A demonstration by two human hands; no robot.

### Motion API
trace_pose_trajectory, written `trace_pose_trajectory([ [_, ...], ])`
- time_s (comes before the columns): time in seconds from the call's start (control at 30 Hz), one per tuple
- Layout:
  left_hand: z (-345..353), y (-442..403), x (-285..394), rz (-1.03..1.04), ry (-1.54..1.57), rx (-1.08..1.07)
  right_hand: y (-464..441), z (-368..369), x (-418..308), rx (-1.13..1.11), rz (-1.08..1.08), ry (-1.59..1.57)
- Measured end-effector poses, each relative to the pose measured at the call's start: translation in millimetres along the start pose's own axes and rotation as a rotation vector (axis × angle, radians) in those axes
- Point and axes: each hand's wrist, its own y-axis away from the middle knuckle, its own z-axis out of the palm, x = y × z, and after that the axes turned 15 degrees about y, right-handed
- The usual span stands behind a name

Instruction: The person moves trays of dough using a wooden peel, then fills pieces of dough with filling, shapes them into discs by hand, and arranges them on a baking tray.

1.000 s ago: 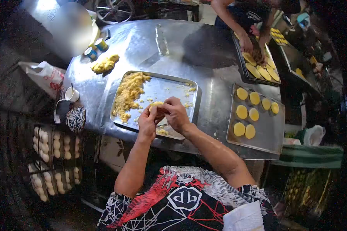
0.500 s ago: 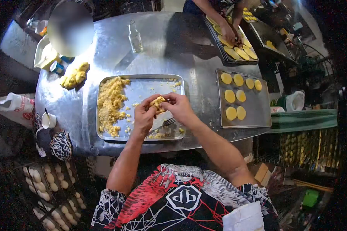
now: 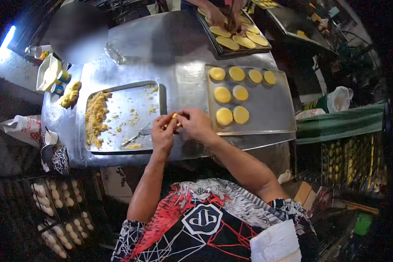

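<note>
My left hand (image 3: 162,134) and my right hand (image 3: 195,125) meet just beyond the right edge of a metal tray (image 3: 163,99). Between their fingertips they pinch a small lump of yellow dough (image 3: 175,116), mostly hidden by the fingers. Crumbly yellow filling (image 3: 96,118) is heaped along the tray's left side, with loose crumbs scattered over the rest. A fork (image 3: 135,137) lies in the tray near its front edge. Right of my hands is a flat baking sheet (image 3: 270,100) carrying several round yellow dough discs (image 3: 222,94).
Across the table a co-worker's hands (image 3: 227,19) work over a stacked tray of oval dough pieces (image 3: 227,42). A glass bottle (image 3: 114,53), a yellow dough lump (image 3: 70,94) and a white cup (image 3: 51,138) stand or lie leftward. Racks of pale dough balls (image 3: 41,198) are below left.
The view has swung right, so the table's things appear further left. My hands have gone from over the crumb tray to its right side, the dough still between them.
</note>
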Motion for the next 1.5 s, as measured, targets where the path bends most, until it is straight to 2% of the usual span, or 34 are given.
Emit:
trace_pose_trajectory([
  [0.07, 4, 7, -19, 0.029, -0.123, 0.003, 17, -13, 20, -0.069, -0.050, 0.091],
  [0.17, -12, 0, -60, -0.286, -0.105, -0.131, 31, -19, 45, -0.062, -0.190, 0.339],
  [0.2, -7, 7, -43, -0.411, 0.046, -0.212, 30, -18, 52, -0.034, -0.196, 0.380],
  [0.23, 0, 14, -28, -0.248, -0.169, -0.236, 28, -17, 58, -0.005, -0.199, 0.425],
  [0.3, 9, 28, -13, 0.076, -0.583, -0.274, 22, -21, 61, -0.059, -0.157, 0.218],
  [0.33, 8, 27, -16, 0.123, -0.460, -0.269, 15, -20, 62, -0.124, -0.119, 0.091],
  [0.37, 4, 23, -17, 0.184, -0.491, -0.285, 8, -20, 62, -0.182, -0.079, -0.032],
  [0.43, -2, 13, -20, 0.305, -0.542, -0.329, 1, -24, 56, -0.167, -0.173, 0.104],
  [0.47, -1, 9, -25, 0.332, -0.494, -0.271, 2, -27, 56, -0.162, -0.212, 0.175],
  [0.53, -2, 8, -27, 0.277, -0.530, -0.276, 8, -28, 49, -0.115, -0.304, 0.282],
  [0.7, 4, -11, -21, 0.214, -0.651, -0.297, 10, -5, 37, -0.004, -0.194, 0.506],
  [0.73, 4, -13, -18, 0.108, -0.547, -0.327, 9, -8, 32, -0.018, -0.187, 0.496],
  [0.83, 13, -1, -3, 0.220, -0.396, -0.233, 7, -3, 31, 0.009, -0.197, 0.414],
  [0.93, 3, -9, -25, 0.397, -0.620, -0.407, -1, 4, 33, -0.094, -0.126, 0.395],
  [1.0, 2, 1, -7, 0.481, -0.679, -0.376, -3, -2, 28, -0.200, -0.015, 0.316],
  [1.03, 5, 4, 6, 0.528, -0.708, -0.356, -4, -11, 29, -0.204, -0.118, 0.317],
  [1.1, -9, -4, -10, 0.327, -0.642, -0.319, -2, -28, 33, -0.212, -0.316, 0.304],
  [1.13, -14, 3, -15, 0.199, -0.613, -0.298, -1, -29, 31, -0.259, -0.174, 0.070],
  [1.23, -7, -2, -24, 0.053, -0.415, -0.278, -9, -21, 47, -0.235, -0.240, 0.176],
  [1.27, -5, -2, -24, 0.088, -0.526, -0.272, -12, -13, 54, -0.230, -0.166, 0.215],
  [1.37, 5, 7, -21, 0.316, -0.872, -0.286, -9, 6, 65, 0.021, -0.340, 0.314],
  [1.4, 7, 10, -20, 0.289, -0.969, -0.321, -3, 8, 66, 0.049, -0.336, 0.404],
  [1.5, 13, 29, -19, 0.539, -1.259, -0.289, 27, -21, 58, 0.041, -0.374, 0.515],
])
